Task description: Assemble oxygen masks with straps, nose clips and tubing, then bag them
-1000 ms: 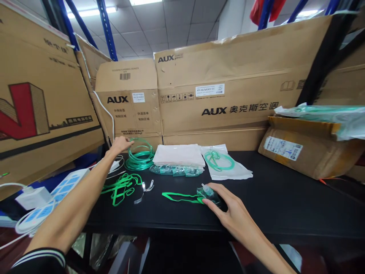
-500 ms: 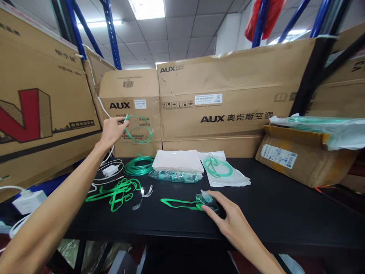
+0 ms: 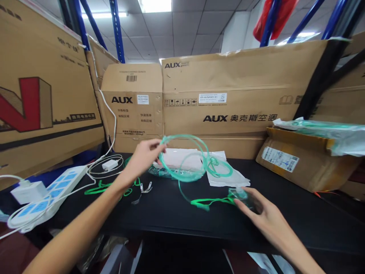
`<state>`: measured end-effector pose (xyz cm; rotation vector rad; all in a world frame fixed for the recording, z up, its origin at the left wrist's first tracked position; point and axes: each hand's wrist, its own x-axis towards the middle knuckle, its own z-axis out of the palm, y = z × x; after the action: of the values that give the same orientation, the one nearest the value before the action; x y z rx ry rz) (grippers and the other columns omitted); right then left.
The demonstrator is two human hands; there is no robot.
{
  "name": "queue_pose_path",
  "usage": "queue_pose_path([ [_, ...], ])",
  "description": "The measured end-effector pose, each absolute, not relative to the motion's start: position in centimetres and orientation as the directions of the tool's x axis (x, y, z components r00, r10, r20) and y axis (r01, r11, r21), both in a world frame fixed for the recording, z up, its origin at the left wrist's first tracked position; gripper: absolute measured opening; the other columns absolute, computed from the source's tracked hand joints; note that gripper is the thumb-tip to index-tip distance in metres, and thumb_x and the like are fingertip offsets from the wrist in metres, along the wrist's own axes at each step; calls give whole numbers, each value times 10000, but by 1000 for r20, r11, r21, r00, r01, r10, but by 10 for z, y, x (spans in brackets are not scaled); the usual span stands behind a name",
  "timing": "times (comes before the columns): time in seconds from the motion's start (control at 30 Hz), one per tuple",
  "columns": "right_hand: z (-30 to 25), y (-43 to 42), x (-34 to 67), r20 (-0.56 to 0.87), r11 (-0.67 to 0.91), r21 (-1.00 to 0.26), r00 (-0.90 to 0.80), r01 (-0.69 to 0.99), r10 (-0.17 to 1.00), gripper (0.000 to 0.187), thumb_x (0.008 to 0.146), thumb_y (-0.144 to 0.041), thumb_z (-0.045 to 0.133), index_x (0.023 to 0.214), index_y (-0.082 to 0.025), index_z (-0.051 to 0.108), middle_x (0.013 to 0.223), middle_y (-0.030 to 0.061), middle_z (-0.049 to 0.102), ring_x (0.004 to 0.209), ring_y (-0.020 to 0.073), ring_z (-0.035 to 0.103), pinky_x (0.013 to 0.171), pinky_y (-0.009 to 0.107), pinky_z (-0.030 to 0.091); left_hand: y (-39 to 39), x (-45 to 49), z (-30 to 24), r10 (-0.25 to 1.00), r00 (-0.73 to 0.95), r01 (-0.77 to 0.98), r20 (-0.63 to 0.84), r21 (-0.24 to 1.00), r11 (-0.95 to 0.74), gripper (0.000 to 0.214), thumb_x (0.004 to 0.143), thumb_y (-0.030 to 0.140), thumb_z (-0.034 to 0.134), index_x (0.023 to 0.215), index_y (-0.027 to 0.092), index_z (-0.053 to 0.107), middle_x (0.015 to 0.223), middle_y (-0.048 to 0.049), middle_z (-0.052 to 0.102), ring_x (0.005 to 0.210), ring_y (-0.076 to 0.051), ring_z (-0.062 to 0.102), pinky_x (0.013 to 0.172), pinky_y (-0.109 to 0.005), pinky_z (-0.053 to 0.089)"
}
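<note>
My left hand (image 3: 144,156) is pinched on a coil of clear green tubing (image 3: 185,160) and holds it in the air over the middle of the black table (image 3: 285,220). One end of the tube hangs down toward the table. My right hand (image 3: 258,213) rests on a clear mask (image 3: 239,195) with a green strap (image 3: 212,201) lying to its left; its fingers lie curled over the mask. Behind the coil are a stack of white bags (image 3: 178,155) and a bag holding green tubing (image 3: 225,171).
Loose green straps (image 3: 107,186) and a small metal clip (image 3: 144,188) lie at the left of the table. A white power strip (image 3: 48,196) and charger cables sit further left. Large AUX cardboard boxes (image 3: 228,99) wall the back; a brown carton (image 3: 302,161) stands at the right.
My left hand has carried the tubing coil from up by the back-left box down and right to over the table's middle. The mask under my right hand has shifted right.
</note>
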<state>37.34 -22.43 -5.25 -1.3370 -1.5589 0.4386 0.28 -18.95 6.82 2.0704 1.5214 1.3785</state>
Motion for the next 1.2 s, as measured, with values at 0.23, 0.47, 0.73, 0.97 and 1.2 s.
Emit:
queue_pose_path([
  [0.23,-41,-224,401,307,212,-932,327,294,894,419,715,-581,762,923,-240,635,637,-2,692,573,217,661,559,331,543,-231,19,-26,964,98,731,246,639,-237,479,986,561,580,1150,155,774,523,23,692,623,-269,764,743,-335,541],
  [0.47,-26,-232,379,315,254,-932,229,259,921,466,817,-622,739,1029,-208,718,853,22,700,703,190,646,624,297,531,-245,9,-29,954,115,829,275,503,-245,475,1013,502,626,1291,132,735,1237,-142,721,1065,-360,704,968,-467,480],
  [0.73,-20,-237,319,391,438,-751,-203,493,898,316,821,-475,809,1044,-252,780,1059,34,809,1002,296,719,921,357,523,-281,47,-40,726,576,647,375,333,-686,137,1026,260,693,1161,238,702,1175,-14,682,1113,-231,640,1087,-418,468],
  [0.97,-30,-222,295,287,440,-711,-345,548,894,350,895,-480,725,1152,-243,705,922,48,787,865,290,705,834,406,535,-281,72,-53,735,557,706,387,246,-664,77,1030,278,679,1074,221,653,1114,-32,668,1031,-284,619,924,-494,528],
  [1.2,-28,-249,276,184,353,-839,-394,414,900,363,1005,-560,567,926,-217,660,800,12,736,737,209,710,720,321,575,-289,77,-70,741,453,735,497,263,-625,44,1049,210,640,1063,215,599,1092,-28,706,978,-280,646,861,-463,498],
])
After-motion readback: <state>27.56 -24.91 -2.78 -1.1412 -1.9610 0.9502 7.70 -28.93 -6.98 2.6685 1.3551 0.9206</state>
